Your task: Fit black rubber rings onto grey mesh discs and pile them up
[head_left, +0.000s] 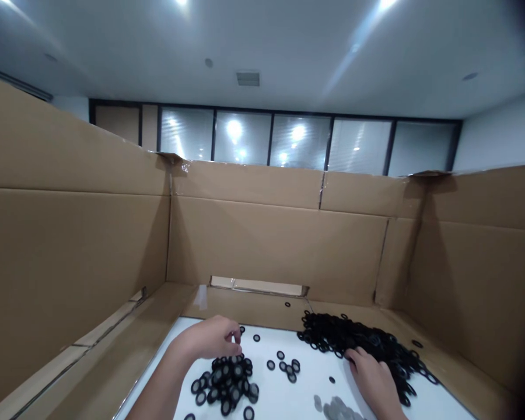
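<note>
My left hand (pixel 212 338) hovers over a small heap of black rings with grey centres (pixel 227 382), its fingers curled together in a pinch on something too small to name. My right hand (pixel 374 379) rests palm down with fingers spread on the near edge of a large pile of plain black rubber rings (pixel 359 341). A few loose filled rings (pixel 286 367) lie scattered between the two heaps on the white surface (pixel 306 391). Several thin grey discs (pixel 339 408) lie at the bottom edge near my right wrist.
Tall cardboard walls (pixel 271 245) enclose the white surface on the left, back and right. A slot (pixel 258 286) is cut low in the back wall. One stray ring (pixel 287 304) lies on the cardboard flap. Behind are windows and a lit ceiling.
</note>
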`<state>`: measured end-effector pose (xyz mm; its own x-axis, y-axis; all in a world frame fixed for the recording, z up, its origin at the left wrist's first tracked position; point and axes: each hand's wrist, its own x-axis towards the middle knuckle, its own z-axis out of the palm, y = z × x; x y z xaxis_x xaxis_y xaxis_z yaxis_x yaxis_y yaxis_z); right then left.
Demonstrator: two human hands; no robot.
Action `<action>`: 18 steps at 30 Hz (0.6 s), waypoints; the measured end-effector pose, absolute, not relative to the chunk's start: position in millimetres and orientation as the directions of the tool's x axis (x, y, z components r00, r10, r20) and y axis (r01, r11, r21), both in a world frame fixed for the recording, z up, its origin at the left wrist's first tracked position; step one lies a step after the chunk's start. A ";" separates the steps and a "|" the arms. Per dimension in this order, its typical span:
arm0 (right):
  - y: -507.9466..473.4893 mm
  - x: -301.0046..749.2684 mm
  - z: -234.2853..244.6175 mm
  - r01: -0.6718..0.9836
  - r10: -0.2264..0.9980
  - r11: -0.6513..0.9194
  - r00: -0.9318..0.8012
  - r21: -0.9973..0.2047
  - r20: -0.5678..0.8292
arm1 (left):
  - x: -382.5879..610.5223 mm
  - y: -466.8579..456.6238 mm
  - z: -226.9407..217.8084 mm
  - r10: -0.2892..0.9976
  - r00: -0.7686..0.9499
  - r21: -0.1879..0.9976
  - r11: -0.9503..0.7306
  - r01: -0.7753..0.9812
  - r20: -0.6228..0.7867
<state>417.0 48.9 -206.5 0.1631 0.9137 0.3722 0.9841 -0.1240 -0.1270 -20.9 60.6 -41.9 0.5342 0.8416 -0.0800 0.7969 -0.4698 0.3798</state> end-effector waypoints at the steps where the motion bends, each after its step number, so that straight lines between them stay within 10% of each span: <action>1: 48.5 414.4 -204.1 0.981 0.915 -0.099 0.156 -0.168 0.372 | -20.4 59.8 -41.9 0.841 0.536 0.379 -0.473 0.795 -0.074; 8: 29.2 342.8 -178.1 0.835 0.930 0.269 -0.096 -0.481 0.355 | 19.7 42.0 -51.2 0.754 0.656 0.432 -0.582 0.688 -0.029; 11: 17.3 301.2 -173.1 0.429 0.900 0.429 -0.279 -0.795 0.335 | 40.9 31.8 -58.2 0.706 0.709 0.465 -0.625 0.627 -0.006; 18: 8.3 259.1 -188.5 -0.039 0.902 0.289 -0.324 -0.957 0.285 | 51.6 32.7 -68.4 0.696 0.718 0.475 -0.635 0.609 0.008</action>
<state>259.1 8.3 -188.5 -0.3244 0.9019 0.2852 -0.0387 0.2886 -0.9567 51.6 32.7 -68.4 0.7185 0.6955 0.0082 0.6094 -0.6351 0.4747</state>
